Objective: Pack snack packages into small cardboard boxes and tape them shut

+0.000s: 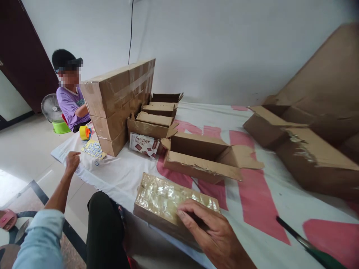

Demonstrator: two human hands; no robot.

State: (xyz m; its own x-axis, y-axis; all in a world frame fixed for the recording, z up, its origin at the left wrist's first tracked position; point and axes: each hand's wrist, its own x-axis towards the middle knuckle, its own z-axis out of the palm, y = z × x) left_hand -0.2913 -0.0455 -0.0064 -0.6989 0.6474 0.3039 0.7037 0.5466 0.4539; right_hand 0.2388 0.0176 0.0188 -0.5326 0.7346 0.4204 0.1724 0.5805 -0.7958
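Note:
A long cardboard box (159,194), its top covered in shiny clear tape, lies at the near edge of the cloth-covered table. My right hand (210,228) rests over its right part, thumb and forefinger pinched together at the tape; anything between them is too small to make out. My left hand (73,161) is closed in a fist beside the table's left edge, and what its fingers may hold is hidden. Just past it lies a yellow sheet of blue-edged stickers (93,148), with one loose sticker (97,163) on the cloth. Behind the sheet stands a yellow tape roll (84,132).
Taped boxes (114,97) are stacked at the back left, beside several opened cartons (157,118) and a "Super Meal" packet (144,145). An open carton (202,160) sits mid-table; larger ones (314,160) stand right. A green-handled blade (308,244) lies near right. A person (71,104) sits far left.

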